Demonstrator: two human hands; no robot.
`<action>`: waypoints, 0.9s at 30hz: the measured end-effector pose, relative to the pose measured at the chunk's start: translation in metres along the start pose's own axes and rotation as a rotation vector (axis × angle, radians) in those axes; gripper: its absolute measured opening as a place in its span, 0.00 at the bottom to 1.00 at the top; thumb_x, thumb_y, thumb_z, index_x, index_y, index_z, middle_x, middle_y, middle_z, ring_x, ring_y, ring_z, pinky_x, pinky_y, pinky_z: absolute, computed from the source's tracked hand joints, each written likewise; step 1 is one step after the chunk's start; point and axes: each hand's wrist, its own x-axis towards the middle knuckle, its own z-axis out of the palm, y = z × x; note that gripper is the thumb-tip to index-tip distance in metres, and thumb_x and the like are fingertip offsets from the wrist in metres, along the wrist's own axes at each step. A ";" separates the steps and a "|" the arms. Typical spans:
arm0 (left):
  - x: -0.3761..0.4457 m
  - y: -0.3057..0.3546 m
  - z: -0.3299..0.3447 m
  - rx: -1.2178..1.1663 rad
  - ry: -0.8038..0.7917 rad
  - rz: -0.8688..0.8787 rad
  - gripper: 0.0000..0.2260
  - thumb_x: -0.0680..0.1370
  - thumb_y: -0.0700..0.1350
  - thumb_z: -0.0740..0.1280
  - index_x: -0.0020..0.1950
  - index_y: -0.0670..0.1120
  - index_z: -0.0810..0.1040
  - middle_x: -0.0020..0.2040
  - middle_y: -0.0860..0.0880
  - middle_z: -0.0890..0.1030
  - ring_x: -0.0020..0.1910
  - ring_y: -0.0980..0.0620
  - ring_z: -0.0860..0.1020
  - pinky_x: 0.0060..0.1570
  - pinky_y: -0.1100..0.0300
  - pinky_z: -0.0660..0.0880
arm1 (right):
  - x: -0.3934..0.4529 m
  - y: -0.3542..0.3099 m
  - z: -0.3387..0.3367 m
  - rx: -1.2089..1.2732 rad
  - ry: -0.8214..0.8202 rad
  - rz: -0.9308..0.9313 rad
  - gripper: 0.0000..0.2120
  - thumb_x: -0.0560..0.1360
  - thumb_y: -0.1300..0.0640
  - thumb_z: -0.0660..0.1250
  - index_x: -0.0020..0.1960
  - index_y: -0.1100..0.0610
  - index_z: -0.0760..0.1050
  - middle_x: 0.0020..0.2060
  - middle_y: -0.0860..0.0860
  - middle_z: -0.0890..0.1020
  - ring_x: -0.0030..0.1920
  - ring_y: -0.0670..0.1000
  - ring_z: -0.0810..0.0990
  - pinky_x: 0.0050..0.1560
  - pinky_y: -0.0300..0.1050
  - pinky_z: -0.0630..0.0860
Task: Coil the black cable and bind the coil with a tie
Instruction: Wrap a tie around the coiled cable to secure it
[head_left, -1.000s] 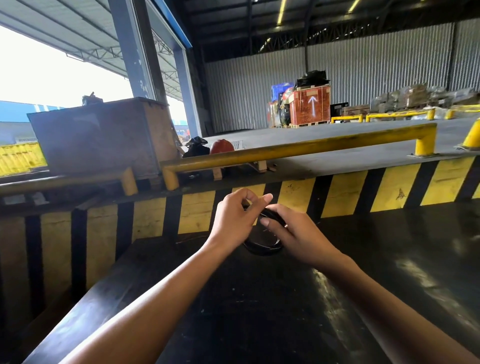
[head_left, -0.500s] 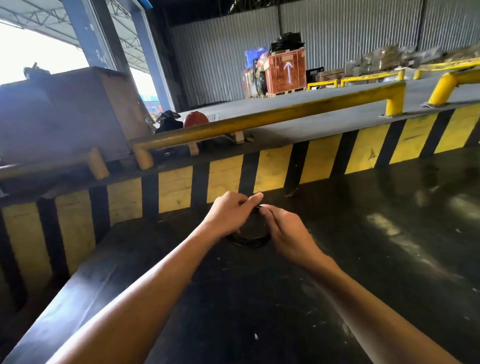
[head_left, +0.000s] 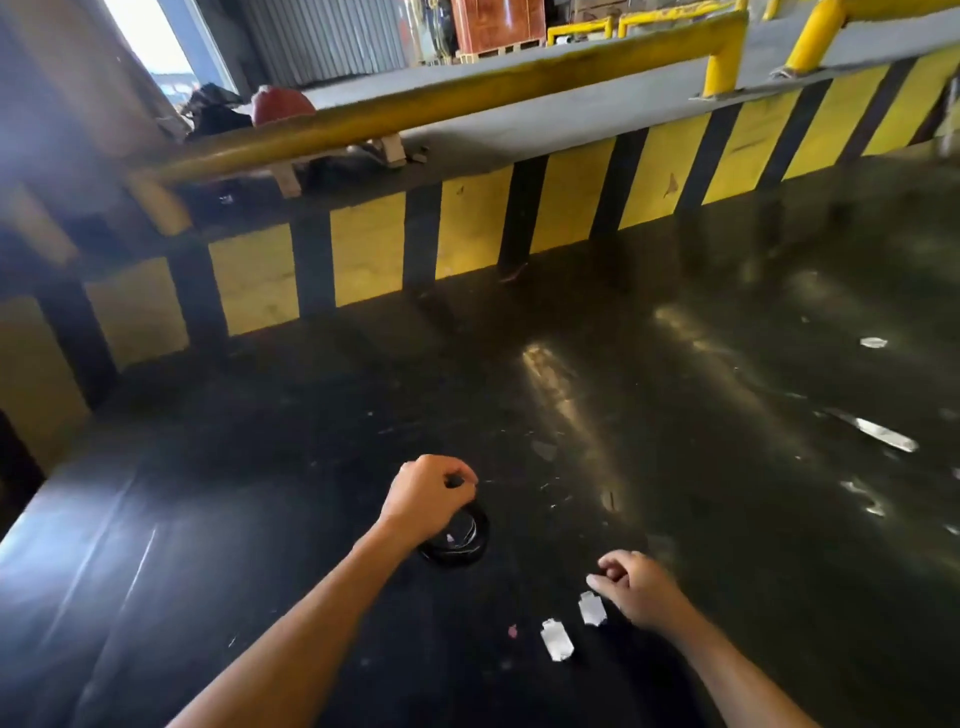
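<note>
The black cable is wound into a small coil (head_left: 460, 545) just above or on the dark glossy surface (head_left: 675, 415). My left hand (head_left: 423, 493) is closed over the coil's far-left side and pinches it at the top. My right hand (head_left: 636, 587) is apart from the coil, to the right and nearer me, fingers curled with nothing visible in them. Its fingertips hover just above a small white piece (head_left: 592, 608). A second white piece (head_left: 557, 639) lies to the left of it. Whether these are ties I cannot tell.
A yellow-and-black striped wall (head_left: 467, 234) bounds the far edge of the surface, with a yellow rail (head_left: 467, 98) above it. White scraps (head_left: 883, 434) lie at the right. A tiny pink speck (head_left: 512, 631) sits near the white pieces.
My right hand has let go of the coil and moved right and toward me, down to the white pieces. My left hand keeps the coil. The view has tilted downward.
</note>
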 end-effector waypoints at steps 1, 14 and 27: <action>-0.003 -0.003 0.009 0.005 -0.030 -0.005 0.07 0.71 0.44 0.69 0.39 0.56 0.83 0.36 0.58 0.82 0.34 0.59 0.79 0.36 0.65 0.75 | -0.001 0.001 0.003 0.003 0.003 -0.011 0.15 0.70 0.49 0.72 0.53 0.56 0.79 0.44 0.50 0.78 0.43 0.47 0.75 0.48 0.38 0.71; -0.018 -0.023 0.042 0.022 -0.158 -0.008 0.09 0.73 0.45 0.69 0.51 0.52 0.84 0.49 0.54 0.85 0.47 0.56 0.81 0.47 0.65 0.75 | -0.001 -0.014 -0.003 0.074 0.022 -0.028 0.08 0.69 0.56 0.72 0.35 0.52 0.74 0.31 0.48 0.79 0.31 0.45 0.78 0.32 0.37 0.69; 0.017 0.065 -0.042 -0.268 -0.160 0.235 0.07 0.75 0.44 0.70 0.51 0.45 0.84 0.30 0.57 0.79 0.22 0.65 0.68 0.25 0.71 0.65 | -0.003 -0.176 -0.102 0.722 0.165 -0.434 0.03 0.73 0.63 0.69 0.44 0.57 0.78 0.33 0.52 0.81 0.27 0.44 0.79 0.29 0.37 0.78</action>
